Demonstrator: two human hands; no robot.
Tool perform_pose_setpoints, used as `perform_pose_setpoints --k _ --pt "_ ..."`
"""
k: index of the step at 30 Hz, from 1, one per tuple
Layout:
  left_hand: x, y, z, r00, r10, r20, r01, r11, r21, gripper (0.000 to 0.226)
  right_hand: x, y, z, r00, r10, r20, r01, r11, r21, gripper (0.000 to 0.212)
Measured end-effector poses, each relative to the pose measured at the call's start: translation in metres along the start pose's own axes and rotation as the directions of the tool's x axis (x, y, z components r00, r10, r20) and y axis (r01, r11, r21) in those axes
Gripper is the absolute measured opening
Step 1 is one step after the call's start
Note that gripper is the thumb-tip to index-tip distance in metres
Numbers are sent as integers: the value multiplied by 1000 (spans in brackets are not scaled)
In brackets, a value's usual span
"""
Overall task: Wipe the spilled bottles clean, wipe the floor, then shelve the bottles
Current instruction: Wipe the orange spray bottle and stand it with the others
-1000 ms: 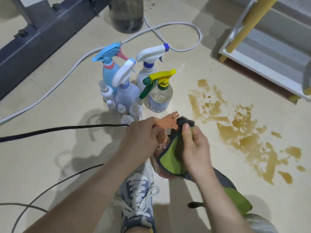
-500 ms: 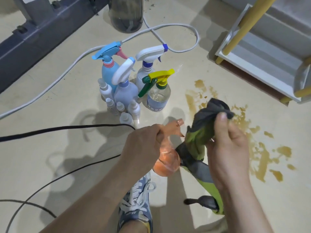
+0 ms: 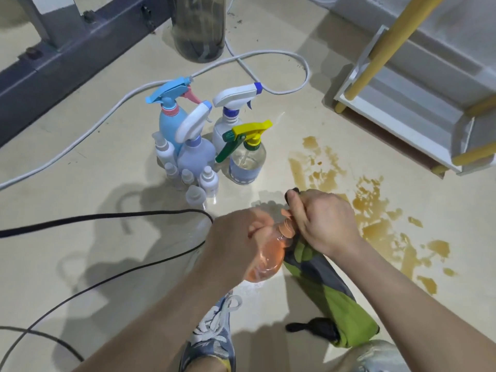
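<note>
Beneath right hand (image 3: pixel 322 224) and cloth (image 3: pixel 335 296), orange bottle (image 3: pixel 268 257) spray head, barely visible

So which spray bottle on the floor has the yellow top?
The clear spray bottle nearest the brown spill; its trigger is green. The other standing sprayers have blue or white tops.

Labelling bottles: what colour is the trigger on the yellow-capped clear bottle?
Dark green trigger, seen best in the head view.
</note>
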State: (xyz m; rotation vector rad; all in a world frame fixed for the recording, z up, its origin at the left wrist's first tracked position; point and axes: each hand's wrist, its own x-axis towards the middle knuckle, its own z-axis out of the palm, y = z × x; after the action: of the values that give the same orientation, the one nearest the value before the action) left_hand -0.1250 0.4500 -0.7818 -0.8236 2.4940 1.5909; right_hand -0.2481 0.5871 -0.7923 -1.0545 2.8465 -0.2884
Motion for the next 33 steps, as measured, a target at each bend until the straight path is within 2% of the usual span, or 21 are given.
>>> perform_pose_setpoints --k 2,3,4,5,7,10,11,13,15,17,19,21,23,24,25,26,27,28,30,31,33 --pt "4 4 8 990 12 142 -18 999 43 52 -6 -13 2 995 -35 -97 44 995 93 45" --pt "6 5 10 979 3 203 -26 994 109 54 -8 -23 1 992 1 -124 24 979 202 45" --pt "7 4 9 973 7 229 -43 987 153 42 -11 -31 0 989 80 -127 -30 934 357 49" --pt "7 5 8 973 -2 230 -41 982 185 28 -12 -36 -3 974 204 -100 -117 827 551 55" --pt "6 2 7 981 -2 196 -38 979 199 21 -13 -38 -7 893 441 90 -319 480 817 65" --pt "2 -3 10 981 52 188 -100 962 256 10 -14 -26 -13 758 518 396 -512 96 854 61" --pt "2 -6 10 986 57 159 -98 961 258 7 -14 -22 -16 700 543 463 -540 -22 842 59" --pt "4 -11 9 996 37 81 -52 981 188 15 -16 -16 -20 610 595 524 -515 -205 832 49" --pt "1 -6 7 983 69 173 -95 985 147 20 -16 -17 -20 550 652 521 -462 -282 841 44" --pt "-5 1 10 936 157 314 -223 957 186 29 -18 -24 -17 529 714 459 -421 -249 872 47" --pt "-4 9 9 933 179 312 -263 931 252 32 -17 -32 -11 498 759 419 -346 -269 899 42" --pt "2 8 7 944 202 261 -286 896 339 27 -15 -37 -9 389 812 436 -275 -350 896 43" --pt "8 6 8 935 245 257 -332 861 385 32 -18 -34 -10 216 836 505 -193 -470 861 43" --pt "9 6 7 938 231 257 -318 867 383 31 -22 -32 -13 149 821 551 -141 -534 834 38" --pt "9 9 6 950 186 250 -277 872 403 28 -26 -29 -16 118 802 585 -85 -579 811 34" --pt "10 12 4 962 132 239 -232 855 465 28 -30 -29 -20 127 790 600 -43 -600 799 31" --pt "11 17 2 969 99 226 -210 810 547 32 -34 -29 -23 170 780 602 -36 -605 795 30" --pt "13 24 -1 972 71 224 -198 760 619 36 -38 -29 -24 234 773 590 -61 -594 802 32" --pt "17 39 -9 965 -20 261 -158 750 642 39 -47 -41 -27 428 729 534 -124 -538 834 40" --pt "19 45 -12 946 -80 313 -145 761 633 38 -51 -54 -29 526 698 487 -166 -477 863 43" --pt "21 54 -21 903 -187 387 -113 765 634 34 -58 -82 -19 675 637 371 -314 -207 926 55"
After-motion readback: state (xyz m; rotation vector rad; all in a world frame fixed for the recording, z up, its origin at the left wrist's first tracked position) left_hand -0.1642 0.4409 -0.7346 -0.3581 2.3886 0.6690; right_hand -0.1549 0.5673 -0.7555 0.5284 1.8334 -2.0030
